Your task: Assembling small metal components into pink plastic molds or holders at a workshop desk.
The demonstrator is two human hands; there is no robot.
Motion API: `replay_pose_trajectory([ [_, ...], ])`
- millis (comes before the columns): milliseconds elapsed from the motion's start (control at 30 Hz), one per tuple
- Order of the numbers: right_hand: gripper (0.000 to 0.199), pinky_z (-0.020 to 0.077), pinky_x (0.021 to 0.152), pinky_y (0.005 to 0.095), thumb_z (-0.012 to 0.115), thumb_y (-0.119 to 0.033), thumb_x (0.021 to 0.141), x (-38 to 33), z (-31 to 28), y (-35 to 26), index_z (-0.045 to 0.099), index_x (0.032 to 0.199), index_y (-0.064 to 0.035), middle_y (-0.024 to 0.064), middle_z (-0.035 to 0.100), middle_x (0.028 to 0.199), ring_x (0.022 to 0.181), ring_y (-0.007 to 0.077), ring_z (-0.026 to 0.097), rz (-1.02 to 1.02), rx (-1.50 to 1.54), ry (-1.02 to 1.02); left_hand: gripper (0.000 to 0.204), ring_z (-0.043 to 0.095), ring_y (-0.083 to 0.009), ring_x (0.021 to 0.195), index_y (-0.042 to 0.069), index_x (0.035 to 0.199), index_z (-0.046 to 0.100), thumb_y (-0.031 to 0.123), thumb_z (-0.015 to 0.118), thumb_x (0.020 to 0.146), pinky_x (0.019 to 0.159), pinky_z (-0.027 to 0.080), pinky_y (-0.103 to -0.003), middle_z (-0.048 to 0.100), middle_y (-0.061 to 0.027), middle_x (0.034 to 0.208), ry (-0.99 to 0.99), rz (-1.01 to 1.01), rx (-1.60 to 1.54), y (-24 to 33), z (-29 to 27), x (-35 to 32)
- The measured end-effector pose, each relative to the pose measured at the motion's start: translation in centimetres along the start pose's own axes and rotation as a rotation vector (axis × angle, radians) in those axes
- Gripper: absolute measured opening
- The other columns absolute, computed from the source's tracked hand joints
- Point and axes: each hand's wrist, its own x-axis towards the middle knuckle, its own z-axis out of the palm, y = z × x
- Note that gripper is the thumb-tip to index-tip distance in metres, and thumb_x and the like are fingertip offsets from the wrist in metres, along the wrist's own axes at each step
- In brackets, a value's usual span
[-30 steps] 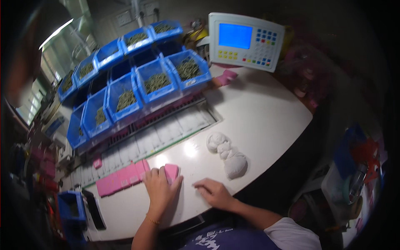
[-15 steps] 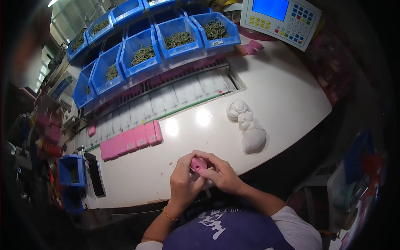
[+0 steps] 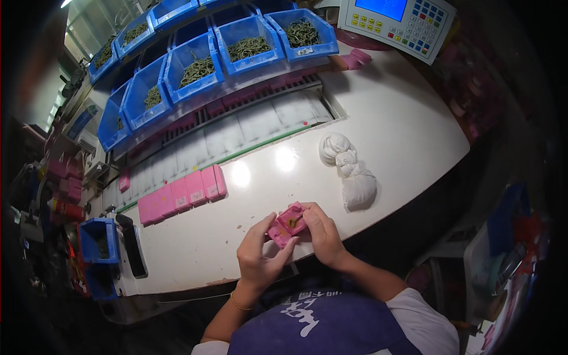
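Observation:
A pink rubber mould point(image 3: 287, 225), split open into two parts, is held between my hands above the front edge of the table. A small dark olive-green piece point(image 3: 293, 223) lies in the cavity of its upper part. My left hand point(image 3: 257, 251) grips the lower left part between thumb and fingers. On the other side, my right hand point(image 3: 324, 236) pinches the upper right part. To the left stands a row of pink moulds point(image 3: 183, 195), several of them side by side. A knotted white cloth pouch point(image 3: 358, 186) rests on the table to the right.
Tilted blue bins point(image 3: 200, 89) with green pieces stand at the back, above a strip of pale panels point(image 3: 236, 139). A keypad unit point(image 3: 393, 26) with a blue screen is back right. At left are a long black object point(image 3: 131, 245) and a small blue bin point(image 3: 87, 242).
The mould, closed half a second ago, has come apart into two parts, showing the green piece inside. My hands have moved apart slightly, and the whole view has shifted a little.

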Motion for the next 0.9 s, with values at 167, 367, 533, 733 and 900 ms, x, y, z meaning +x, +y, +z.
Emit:
replay_pose_trajectory([
  [167, 0.035, 0.0549, 0.073, 0.0315, 0.040, -0.024, 0.108, 1.0, -0.2, -0.7, 0.056, 0.125, 0.0016, 0.0128, 0.070, 0.093, 0.080, 0.0158, 0.067, -0.135, -0.136, 0.054, 0.047, 0.056, -0.0184, 0.116, -0.003, 0.126, 0.055, 0.000, 0.074, 0.084, 0.088, 0.055, -0.027, 0.055, -0.0099, 0.125, -0.040, -0.223, -0.350, -3.0, -0.9, -0.7],
  [367, 0.032, 0.0547, 0.076, 0.0311, 0.042, -0.024, 0.107, 2.3, -0.2, -1.0, 0.058, 0.122, -0.0004, 0.0103, 0.068, 0.095, 0.081, 0.0154, 0.066, 0.109, 0.029, -0.007, 0.051, 0.059, -0.0202, 0.104, 0.005, 0.116, 0.059, 0.012, 0.086, 0.074, 0.087, 0.053, -0.033, 0.052, -0.0132, 0.117, 0.036, -0.078, -0.125, -1.0, 0.1, -1.8],
  [533, 0.023, 0.0494, 0.086, 0.0322, 0.046, -0.020, 0.105, 2.4, 1.0, -2.9, 0.058, 0.115, -0.0023, 0.0107, 0.066, 0.099, 0.094, 0.0179, 0.063, -0.029, -0.086, -0.125, 0.070, 0.055, -0.0219, 0.105, 0.003, 0.128, 0.052, 0.035, 0.086, 0.075, 0.093, 0.047, -0.036, 0.050, -0.0117, 0.116, -0.023, -0.096, -0.108, -1.9, -0.5, -2.8],
  [733, 0.024, 0.0455, 0.093, 0.0297, 0.045, -0.018, 0.107, 1.2, 1.6, -3.7, 0.050, 0.124, -0.0024, 0.0087, 0.056, 0.109, 0.103, 0.0142, 0.055, -0.122, -0.168, -0.298, 0.072, 0.058, -0.0225, 0.112, -0.002, 0.136, 0.047, 0.057, 0.055, 0.095, 0.099, 0.045, -0.036, 0.058, -0.0104, 0.117, -0.234, -0.431, -0.843, -2.3, -0.3, -1.5],
  [900, 0.039, 0.0405, 0.100, 0.0375, 0.059, -0.014, 0.097, 0.3, 2.9, -3.7, 0.049, 0.133, -0.0028, 0.0129, 0.054, 0.125, 0.117, 0.0262, 0.048, -0.486, -0.430, -0.086, 0.064, 0.064, -0.0178, 0.094, -0.002, 0.125, 0.054, 0.056, 0.037, 0.103, 0.080, 0.054, -0.032, 0.063, -0.0103, 0.103, 0.082, -0.800, -1.212, 0.2, 0.6, -0.1],
])
